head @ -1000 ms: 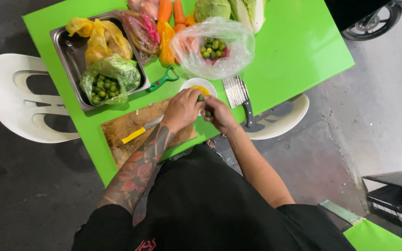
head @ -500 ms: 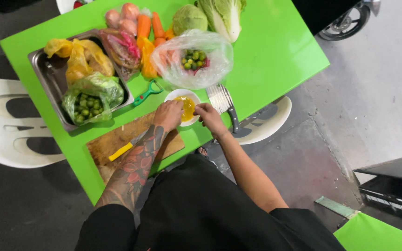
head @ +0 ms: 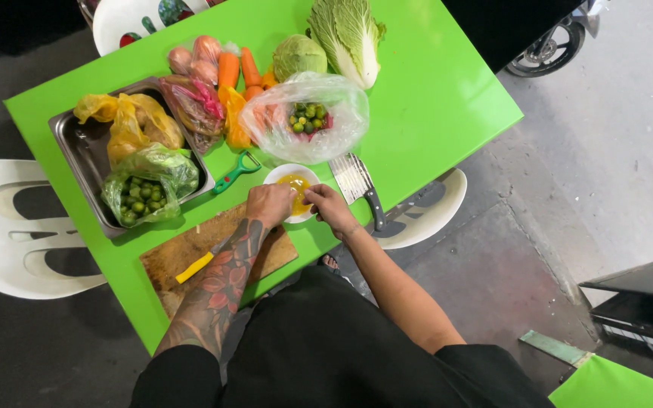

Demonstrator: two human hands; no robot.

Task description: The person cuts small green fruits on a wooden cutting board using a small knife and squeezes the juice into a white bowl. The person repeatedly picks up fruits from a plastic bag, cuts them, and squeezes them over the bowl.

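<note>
Vs 0.5 s ago: both hands stay at the white bowl [head: 287, 175], same pose; the whole scene sits lower in the view, so the camera tilted, nothing on the tabletop [head: 432, 98] shifted.

Left hand [head: 269, 204] curled over the bowl's near-left rim, grip clenched on smth small, can't tell what. Right hand [head: 326, 208] at the bowl's near-right rim, fingers pinched toward the yellow juice inside; whether they grasp anything can't be told.

Bowl sits at the tabletop's near edge. Left of bowl: wooden cutting board [head: 190, 257] w/ yellow-handled knife [head: 194, 267]. Green peeler [head: 236, 171] just left of bowl. Crinkle cutter [head: 357, 185] just right. Behind bowl: clear bag of small green limes [head: 305, 117]. Far left of bowl: steel tray [head: 77, 155] w/ 2nd lime bag [head: 145, 189]. Further behind: carrots [head: 228, 69], cabbage [head: 299, 54], napa cabbage [head: 349, 34].
</note>
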